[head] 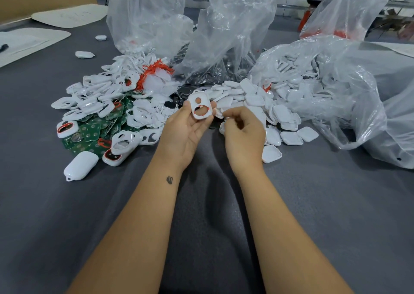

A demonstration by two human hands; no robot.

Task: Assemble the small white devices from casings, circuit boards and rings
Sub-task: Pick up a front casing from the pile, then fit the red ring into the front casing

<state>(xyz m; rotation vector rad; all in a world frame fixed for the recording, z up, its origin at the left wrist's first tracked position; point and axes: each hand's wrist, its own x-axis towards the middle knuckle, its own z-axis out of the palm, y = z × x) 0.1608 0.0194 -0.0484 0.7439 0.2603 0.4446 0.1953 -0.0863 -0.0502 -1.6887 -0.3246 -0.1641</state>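
Above a grey cloth-covered table point(313, 204), the left hand point(181, 132) pinches a white casing point(200, 106) with an orange ring partly seated. The right hand point(244, 132) hovers beside it, fingers curled; whether it holds anything is unclear. The ring looks uneven and could pop out or get pinched if pressed carelessly.

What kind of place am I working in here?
Probably a small hand-assembly workshop: loose heaps of white casings and green circuit boards on a grey cloth-covered table, fed from big clear plastic bags, with the left hand holding one casing.
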